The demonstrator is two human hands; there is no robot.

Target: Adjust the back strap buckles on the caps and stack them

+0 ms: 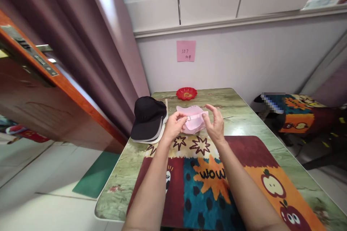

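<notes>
A pale pink cap (193, 124) is held over the table just beyond the patterned mat, its back strap and small metal buckle facing me. My left hand (175, 124) pinches the strap by the buckle, thumb and fingers closed. At the other end of the strap, my right hand (215, 122) touches the cap's edge with its thumb, the index finger raised and the fingers apart. To the left of my hands lies a stack of caps (148, 119), a black one on top with lighter brims showing beneath.
A red scalloped dish (187, 93) stands at the table's far edge. The colourful mat (206, 187) covers the near part of the green marbled table (114, 187). A pink note (186, 51) is on the wall; an orange-edged door (81, 90) stands left.
</notes>
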